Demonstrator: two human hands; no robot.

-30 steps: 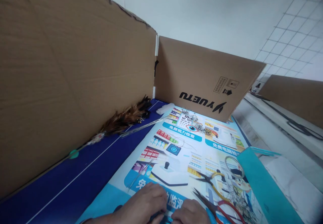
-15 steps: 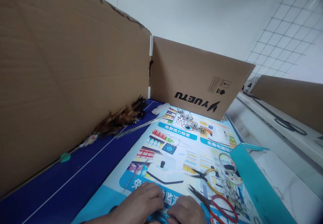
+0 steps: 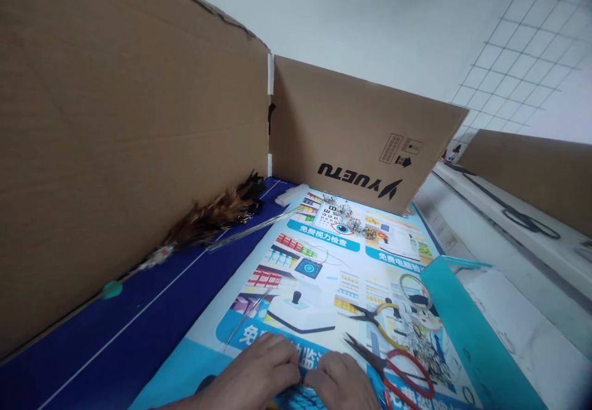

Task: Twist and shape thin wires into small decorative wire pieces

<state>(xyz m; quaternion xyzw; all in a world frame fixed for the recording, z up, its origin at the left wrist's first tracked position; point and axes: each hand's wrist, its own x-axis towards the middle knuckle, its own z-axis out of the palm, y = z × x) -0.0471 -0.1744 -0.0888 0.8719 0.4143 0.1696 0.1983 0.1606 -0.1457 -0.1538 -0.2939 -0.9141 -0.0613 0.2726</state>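
Observation:
My left hand and my right hand are close together at the bottom of the view, over the printed sheet. Both have their fingers curled in a pinch, thumbs inward. What lies between the fingertips is too small or hidden to make out. Below them shows something blue with dark lines, partly cut off by the frame. Red-handled scissors lie just right of my right hand, blades toward the upper left. Beyond them is a yellow-handled cutting tool. A tangle of small metallic pieces rests beside both.
Cardboard panels stand along the left and at the back. Brown feathers and thin wires lie at the left. A ring and a teal strip are at the right. More metallic bits lie farther back.
My hands stay nearly in place, still pinched, with the right one shifted slightly. The whole view has moved a little; the tools lie as before.

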